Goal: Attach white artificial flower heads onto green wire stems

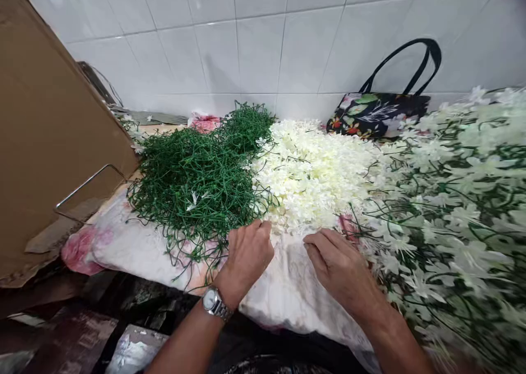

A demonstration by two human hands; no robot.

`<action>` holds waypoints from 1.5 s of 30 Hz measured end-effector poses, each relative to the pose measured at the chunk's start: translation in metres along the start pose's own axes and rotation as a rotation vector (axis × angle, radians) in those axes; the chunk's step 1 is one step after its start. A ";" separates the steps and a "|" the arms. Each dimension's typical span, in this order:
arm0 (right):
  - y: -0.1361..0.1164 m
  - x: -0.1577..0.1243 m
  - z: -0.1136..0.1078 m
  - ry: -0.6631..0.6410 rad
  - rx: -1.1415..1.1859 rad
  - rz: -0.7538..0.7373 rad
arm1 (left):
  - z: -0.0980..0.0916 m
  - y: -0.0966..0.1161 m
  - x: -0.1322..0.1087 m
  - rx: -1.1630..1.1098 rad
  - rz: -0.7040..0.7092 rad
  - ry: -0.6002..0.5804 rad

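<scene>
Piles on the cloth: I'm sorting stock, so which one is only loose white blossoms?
The middle pile, all cream petals. The heap to its left is bare green stems; the mass to its right has blossoms attached to green stems.

Two hands working close together
Left hand (247, 252) and right hand (337, 269) are reaching forward, palms down — fingers curling under.
</scene>
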State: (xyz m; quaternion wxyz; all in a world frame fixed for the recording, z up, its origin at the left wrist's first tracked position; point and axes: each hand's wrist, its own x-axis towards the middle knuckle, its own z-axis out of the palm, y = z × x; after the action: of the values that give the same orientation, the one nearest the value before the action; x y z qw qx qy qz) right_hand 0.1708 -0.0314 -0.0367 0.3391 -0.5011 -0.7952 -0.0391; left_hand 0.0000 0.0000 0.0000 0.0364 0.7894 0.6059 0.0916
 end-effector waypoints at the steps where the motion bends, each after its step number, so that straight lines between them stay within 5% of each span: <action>1: -0.001 0.001 0.000 0.008 -0.004 -0.010 | -0.001 -0.002 -0.002 0.015 -0.002 0.001; 6: -0.002 0.003 0.000 0.019 -0.021 -0.021 | -0.002 -0.011 -0.012 -0.124 -0.010 0.120; 10: -0.001 0.002 0.001 0.012 -0.017 -0.011 | -0.001 -0.021 -0.015 -0.522 -0.017 0.243; 16: -0.001 0.003 0.000 0.064 0.025 -0.032 | 0.001 -0.031 -0.021 -1.034 -0.180 0.217; 22: -0.005 0.007 -0.004 0.115 0.064 -0.040 | 0.000 -0.028 -0.026 -0.748 -0.030 0.339; 29: -0.023 0.017 -0.019 0.025 0.235 -0.054 | 0.002 -0.026 -0.025 -0.930 -0.114 0.237; 35: -0.037 0.023 -0.008 -0.056 0.276 -0.055 | -0.002 -0.025 -0.026 -1.226 -0.274 0.179; 40: -0.051 0.028 -0.016 -0.005 0.463 -0.024 | -0.011 -0.024 -0.035 -1.650 -0.466 0.072; 45: -0.069 0.031 -0.021 0.054 0.493 -0.049 | -0.010 -0.018 -0.047 -1.790 -0.477 0.120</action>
State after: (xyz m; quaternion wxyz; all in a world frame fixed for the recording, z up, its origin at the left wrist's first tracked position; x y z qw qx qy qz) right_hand 0.1159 -0.0500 0.0170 0.4710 -0.3824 -0.7835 0.1345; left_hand -0.0308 -0.0413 0.0021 0.6187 0.3156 0.4566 0.5560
